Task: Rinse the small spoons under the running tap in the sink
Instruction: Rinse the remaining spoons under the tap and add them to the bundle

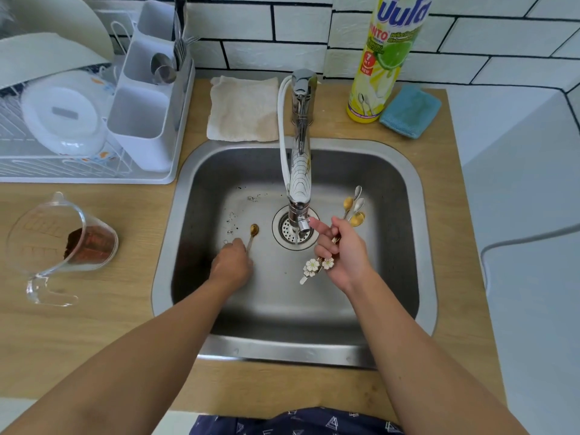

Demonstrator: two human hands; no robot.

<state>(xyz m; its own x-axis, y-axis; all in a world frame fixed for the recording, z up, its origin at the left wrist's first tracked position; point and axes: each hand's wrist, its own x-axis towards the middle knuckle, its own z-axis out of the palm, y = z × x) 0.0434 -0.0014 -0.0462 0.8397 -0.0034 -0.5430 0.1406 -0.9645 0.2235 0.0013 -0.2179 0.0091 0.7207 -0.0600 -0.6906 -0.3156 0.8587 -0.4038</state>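
My right hand [343, 251] is shut on a bunch of small spoons [354, 208], gold and silver bowls fanned out to the right of the tap, white flower ends [315, 266] sticking out below my palm. My left hand [232, 262] reaches down to the sink floor and pinches the handle of a single gold spoon [253, 231] lying left of the drain [293, 229]. The chrome tap [300, 158] runs a thin stream of water into the drain. The steel sink [408, 246] has dark specks on its floor.
A tipped measuring jug [59, 240] with brown powder lies on the wooden counter at left. A dish rack with a cutlery holder [141, 98] stands at back left. A cloth [243, 108], a yellow dish-soap bottle [384, 58] and a blue sponge [409, 111] sit behind the sink.
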